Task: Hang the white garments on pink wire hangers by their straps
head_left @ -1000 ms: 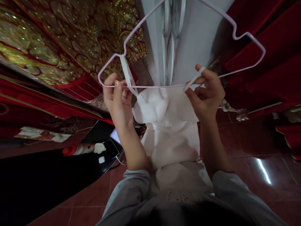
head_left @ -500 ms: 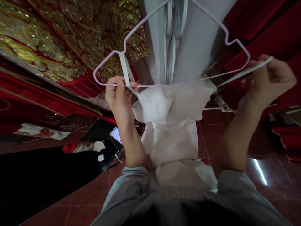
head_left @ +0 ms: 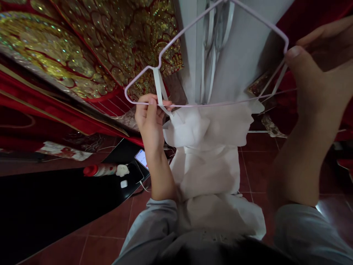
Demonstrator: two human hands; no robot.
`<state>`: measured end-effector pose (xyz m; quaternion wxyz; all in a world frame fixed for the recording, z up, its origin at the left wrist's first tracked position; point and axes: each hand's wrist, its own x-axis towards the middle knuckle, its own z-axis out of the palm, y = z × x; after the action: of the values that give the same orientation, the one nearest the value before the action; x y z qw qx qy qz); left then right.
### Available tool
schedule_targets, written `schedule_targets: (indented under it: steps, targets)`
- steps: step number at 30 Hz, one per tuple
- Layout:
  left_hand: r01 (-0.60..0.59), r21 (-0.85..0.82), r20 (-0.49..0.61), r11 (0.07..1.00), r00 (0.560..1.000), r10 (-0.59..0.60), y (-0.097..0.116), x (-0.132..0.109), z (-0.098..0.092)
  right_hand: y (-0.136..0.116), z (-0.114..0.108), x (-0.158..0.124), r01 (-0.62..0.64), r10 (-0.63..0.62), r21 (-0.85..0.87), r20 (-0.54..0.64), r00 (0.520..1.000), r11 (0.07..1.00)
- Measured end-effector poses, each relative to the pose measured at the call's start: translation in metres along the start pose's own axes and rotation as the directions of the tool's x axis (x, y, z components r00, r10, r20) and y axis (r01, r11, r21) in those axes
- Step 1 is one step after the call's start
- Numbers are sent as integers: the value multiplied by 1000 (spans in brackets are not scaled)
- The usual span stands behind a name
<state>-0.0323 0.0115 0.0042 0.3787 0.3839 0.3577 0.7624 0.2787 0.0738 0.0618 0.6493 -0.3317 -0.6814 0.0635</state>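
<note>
A pale pink clothes hanger [head_left: 190, 30] is held up in front of me. From it hangs a white strapped garment [head_left: 204, 165], its ruffled tiers falling toward my lap. The left white strap [head_left: 159, 86] loops over the hanger's left notch. My left hand [head_left: 150, 117] pinches the hanger's lower bar together with this strap. At the hanger's right notch, my right hand [head_left: 320, 70] is closed, its thumb at the top of the right strap [head_left: 280, 79]. That hand hides the hanger's right end.
Gold sequined red garments [head_left: 91, 48] hang on the left, and more red cloth [head_left: 300, 22] on the right. Several white hangers [head_left: 211, 51] hang ahead. A black table [head_left: 68, 198] at left holds a red-capped bottle [head_left: 100, 170], a phone [head_left: 141, 158] and a small white case [head_left: 124, 183].
My right hand has moved up and inward from beyond the hanger's end, bringing the right strap to the right notch. My left hand keeps its hold; the view has shifted slightly.
</note>
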Motion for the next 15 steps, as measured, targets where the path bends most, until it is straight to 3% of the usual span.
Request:
schedule_targets:
  steps: [2,5,6,8,11,13,15]
  targets:
    - [3,-7,4,1000,1000,-3,0,-1,1,-5,8,-10,99,-104,-50,-100,990,994]
    - [-19,-25,9,999,1000,19,-1,-2,4,-20,23,-35,267,-289,-130,-207,935,955]
    - [-28,-32,12,999,1000,29,-2,-3,4,-26,28,-44,279,-302,-147,-171,938,949]
    - [-55,-52,22,997,998,56,-3,-5,6,-37,39,-61,234,-231,-165,37,972,958]
    - [-89,-53,37,995,995,91,-5,-9,7,-45,50,-81,150,-47,-243,384,922,958]
    - [-106,-2,38,994,994,106,-7,-12,7,-46,53,-89,105,49,-320,439,897,942]
    - [-135,78,30,988,991,133,-10,-15,4,-44,53,-93,42,129,-373,420,898,927]
